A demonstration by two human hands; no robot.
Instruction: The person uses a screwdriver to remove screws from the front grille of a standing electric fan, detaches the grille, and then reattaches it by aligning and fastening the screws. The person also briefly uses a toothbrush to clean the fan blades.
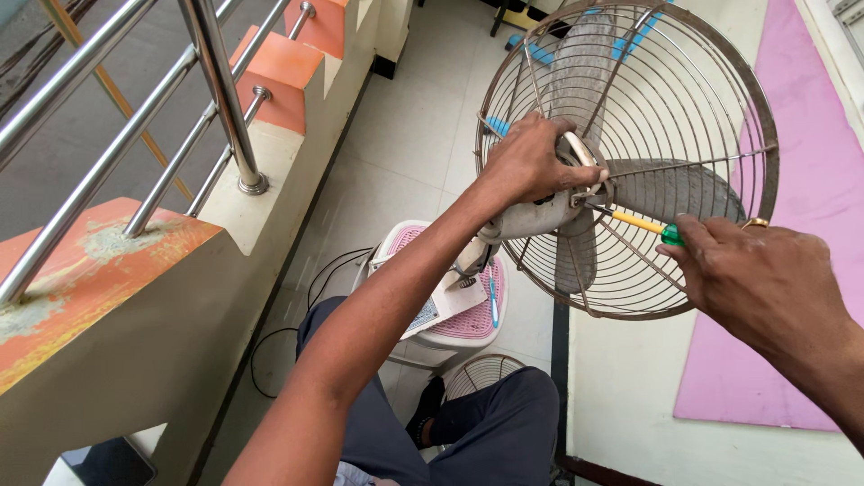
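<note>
- Head view: A person seated on a tiled landing holds an old pedestal fan up at chest height, its wire rear guard facing the camera and its dusty grey blades exposed.
- The left hand is wrapped over the motor housing at the hub, fingers curled tight around it and steadying the head of the fan.
- The right hand closes around the green handle of a screwdriver, whose yellow shaft passes between the guard wires to the hub.
- The fan head looks moderately heavy and top-loaded; the motor housing is likely the stiffest, surest hold. The thin guard wires would probably flex and the plastic blades could crack if gripped, and the dust may make surfaces slippery.
- The fan's pink-and-white base stands on the floor below, with a black cable trailing beside it and a second wire guard lying by the person's knee.
- A steel railing on an orange-topped wall runs along the left.
- Hidden: the screwdriver tip and whatever fastener it meets sit behind the left hand; most of the handle is buried in the right fist; the fan's neck is partly covered by the forearm.
</note>
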